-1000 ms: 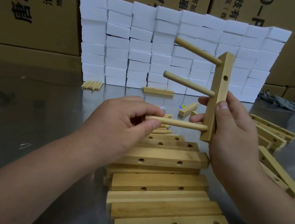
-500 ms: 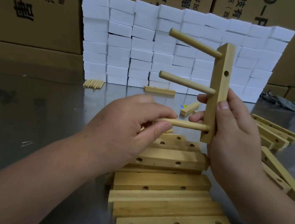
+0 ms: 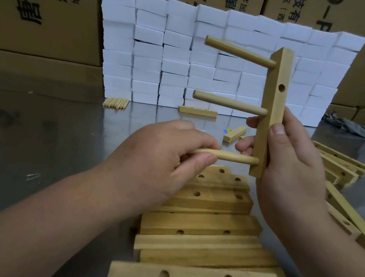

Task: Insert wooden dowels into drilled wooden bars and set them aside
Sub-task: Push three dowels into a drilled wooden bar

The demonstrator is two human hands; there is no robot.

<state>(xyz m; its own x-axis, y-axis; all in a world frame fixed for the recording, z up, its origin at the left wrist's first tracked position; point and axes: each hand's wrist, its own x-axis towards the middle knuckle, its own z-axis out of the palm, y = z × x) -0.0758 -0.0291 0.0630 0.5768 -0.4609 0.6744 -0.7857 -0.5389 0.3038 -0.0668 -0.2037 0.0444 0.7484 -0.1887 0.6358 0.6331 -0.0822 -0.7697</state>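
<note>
My right hand (image 3: 292, 172) grips a drilled wooden bar (image 3: 273, 99) upright above the table. Two dowels stick out of the bar to the left, a top dowel (image 3: 240, 52) and a middle dowel (image 3: 229, 102). My left hand (image 3: 163, 159) pinches a third, bottom dowel (image 3: 234, 157) whose right end sits in the bar's lowest hole. One empty hole shows on the bar's facing side, near the top.
A pile of drilled bars (image 3: 202, 233) lies under my hands on the steel table (image 3: 38, 143). More bars (image 3: 343, 167) lie at the right. Loose dowels (image 3: 115, 103) and a single bar (image 3: 197, 111) lie by a wall of white blocks (image 3: 164, 55). Cardboard boxes stand behind.
My left hand has slid right along the bottom dowel, closer to the bar. The bar has stayed upright in my right hand.
</note>
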